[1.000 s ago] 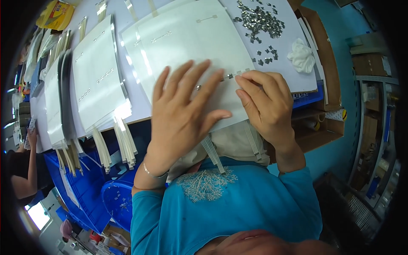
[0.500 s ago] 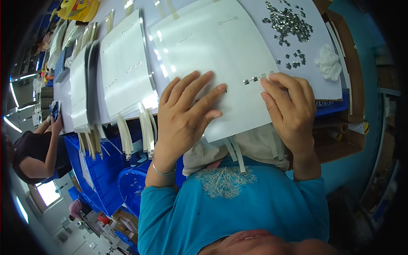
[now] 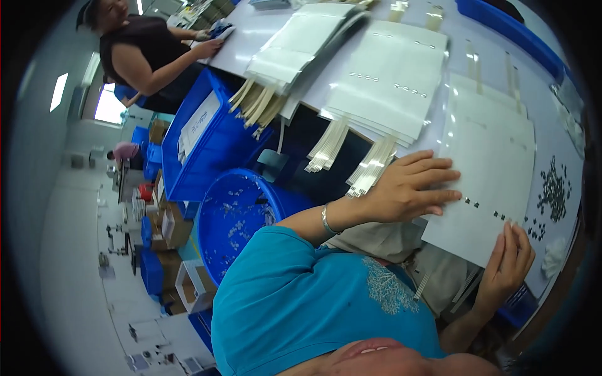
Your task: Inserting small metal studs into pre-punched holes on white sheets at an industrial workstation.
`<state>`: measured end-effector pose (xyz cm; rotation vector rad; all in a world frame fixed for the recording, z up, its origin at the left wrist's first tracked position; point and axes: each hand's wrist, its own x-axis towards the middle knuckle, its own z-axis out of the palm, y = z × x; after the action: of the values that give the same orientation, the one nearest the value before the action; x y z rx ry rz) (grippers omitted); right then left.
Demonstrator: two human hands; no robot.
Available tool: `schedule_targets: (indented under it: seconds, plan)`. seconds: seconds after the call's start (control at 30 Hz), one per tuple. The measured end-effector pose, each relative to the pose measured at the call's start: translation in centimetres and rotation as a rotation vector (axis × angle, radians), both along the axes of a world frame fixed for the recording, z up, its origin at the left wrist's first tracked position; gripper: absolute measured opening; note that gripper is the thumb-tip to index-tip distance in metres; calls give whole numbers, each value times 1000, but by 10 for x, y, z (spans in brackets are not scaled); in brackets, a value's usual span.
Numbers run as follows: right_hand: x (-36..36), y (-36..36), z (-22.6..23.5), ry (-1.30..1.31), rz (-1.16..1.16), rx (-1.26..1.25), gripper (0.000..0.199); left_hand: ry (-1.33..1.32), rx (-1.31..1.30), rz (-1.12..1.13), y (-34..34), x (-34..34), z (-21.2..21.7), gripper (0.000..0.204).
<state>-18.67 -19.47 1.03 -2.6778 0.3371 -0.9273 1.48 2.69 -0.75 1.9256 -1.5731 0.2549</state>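
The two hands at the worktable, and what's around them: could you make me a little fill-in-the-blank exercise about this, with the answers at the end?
The sheet under the left hand is ____ in colour.
The right hand is nearer to the pile of small dark pieces than the ____ hand is.
The round tub is ____ in colour.
In the picture, the crumpled wad lies to the ____ of the right hand.

Missing words: white; left; blue; right.

Sheet [image 3: 480, 150]: on the table [image 3: 246, 44], right of centre in my feed.
Loose pieces [image 3: 553, 195]: on the table, right of the sheet.
Stacks [image 3: 389, 69]: left of the sheet.
Tub [image 3: 290, 202]: left of the sheet; I see the crate [image 3: 241, 143] beyond it.
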Motion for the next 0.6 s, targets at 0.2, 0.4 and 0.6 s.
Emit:
schedule_targets:
  seconds: [0.2, 0.4, 0.6]
  plan:
    - [6, -2, -7, 19, 17, 7, 20, -41, -120, 39, 9, 1, -20, 43]
    - [4, -5, -8, 21, 5, -53, 21, 33, -245, -40, 7, 9, -24, 36]
    - [5, -9, -12, 28, 18, -63, 21, -1, -319, -18, 1, 8, -29, 29]
